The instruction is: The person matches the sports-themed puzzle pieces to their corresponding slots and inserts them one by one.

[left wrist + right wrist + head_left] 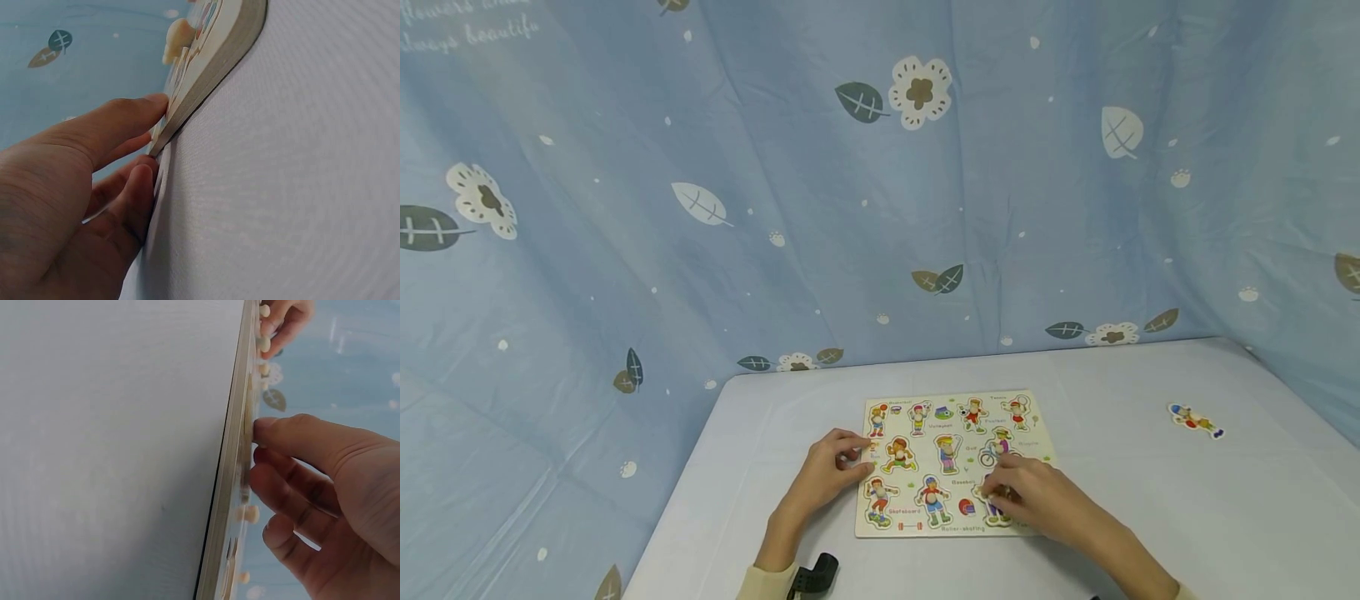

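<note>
A wooden knob puzzle board [927,454] with sports figures lies flat on the table. Along its left edge rests my left hand [829,473], thumb and fingertips touching the rim; the left wrist view puts that hand [75,187] right at the board's corner-rounded side. Over the lower right part of the board, my right hand [1041,497] pinches a figure puzzle piece [997,510] with blue-purple legs. The fingers partly cover this piece. Seen edge-on in the right wrist view, the piece [245,481] lies against the board's face between thumb and fingers of the right hand [350,494].
Another puzzle piece [1197,421], a figure with a blue cap, lies on the white table [1135,483] to the right. Several figures sit in the board, with wooden knobs [251,514] standing up. A blue floral curtain [820,208] hangs behind the table.
</note>
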Motion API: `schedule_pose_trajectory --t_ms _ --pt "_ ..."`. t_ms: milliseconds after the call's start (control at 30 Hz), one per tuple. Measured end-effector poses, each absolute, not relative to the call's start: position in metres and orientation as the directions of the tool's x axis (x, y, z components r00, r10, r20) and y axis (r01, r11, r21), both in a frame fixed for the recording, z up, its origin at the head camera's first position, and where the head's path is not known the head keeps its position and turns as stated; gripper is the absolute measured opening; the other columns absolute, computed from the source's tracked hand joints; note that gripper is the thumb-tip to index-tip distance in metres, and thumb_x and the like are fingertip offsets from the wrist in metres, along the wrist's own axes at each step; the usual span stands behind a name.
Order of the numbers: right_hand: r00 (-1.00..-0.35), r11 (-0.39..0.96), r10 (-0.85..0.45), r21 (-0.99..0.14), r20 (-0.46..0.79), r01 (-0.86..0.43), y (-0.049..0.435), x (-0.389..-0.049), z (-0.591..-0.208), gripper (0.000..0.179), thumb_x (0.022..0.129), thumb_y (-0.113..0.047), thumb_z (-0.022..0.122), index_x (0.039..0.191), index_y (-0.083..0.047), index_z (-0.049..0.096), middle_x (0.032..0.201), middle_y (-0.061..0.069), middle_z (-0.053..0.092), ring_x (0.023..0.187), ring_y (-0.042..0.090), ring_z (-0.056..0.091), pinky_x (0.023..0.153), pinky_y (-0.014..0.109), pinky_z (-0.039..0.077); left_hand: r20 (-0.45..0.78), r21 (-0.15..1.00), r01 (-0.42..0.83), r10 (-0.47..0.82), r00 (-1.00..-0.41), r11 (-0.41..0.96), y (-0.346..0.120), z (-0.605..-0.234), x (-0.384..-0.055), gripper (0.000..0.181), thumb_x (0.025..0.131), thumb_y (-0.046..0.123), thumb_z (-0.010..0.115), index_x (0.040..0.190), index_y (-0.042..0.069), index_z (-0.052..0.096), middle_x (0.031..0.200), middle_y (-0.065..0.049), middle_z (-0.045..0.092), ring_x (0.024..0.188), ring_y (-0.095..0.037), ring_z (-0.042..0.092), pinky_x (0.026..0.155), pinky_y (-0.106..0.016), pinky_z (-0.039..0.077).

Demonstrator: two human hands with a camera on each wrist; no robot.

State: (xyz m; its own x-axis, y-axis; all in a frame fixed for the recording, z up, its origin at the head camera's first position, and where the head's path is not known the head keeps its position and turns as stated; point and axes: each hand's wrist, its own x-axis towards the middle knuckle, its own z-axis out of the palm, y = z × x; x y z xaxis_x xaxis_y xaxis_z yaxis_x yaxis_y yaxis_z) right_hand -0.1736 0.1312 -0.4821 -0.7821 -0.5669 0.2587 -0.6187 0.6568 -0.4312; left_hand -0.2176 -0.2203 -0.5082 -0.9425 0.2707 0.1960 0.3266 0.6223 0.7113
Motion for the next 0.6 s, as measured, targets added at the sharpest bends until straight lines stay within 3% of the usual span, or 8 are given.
schedule_pose_trajectory --t_ms 600 --pt "-0.800 0.676 -0.557 -0.439 0.222 -0.592 0.1290 -0.1728 -0.4814 0.007 0.084 -0.018 0.076 0.088 -0.024 0.074 0.085 -0.017 0.059 0.071 -0.006 0.045 0.061 0.016 0.044 0.165 0.714 0.304 0.271 -0.948 0.631 -0.2218 -0.5092 -0.2186 0.035 0.083 0.024 0.079 0.115 0.010 0.072 0.111 -0.003 0.063 0.087 -0.012 0.059 0.073 -0.019 0.052"
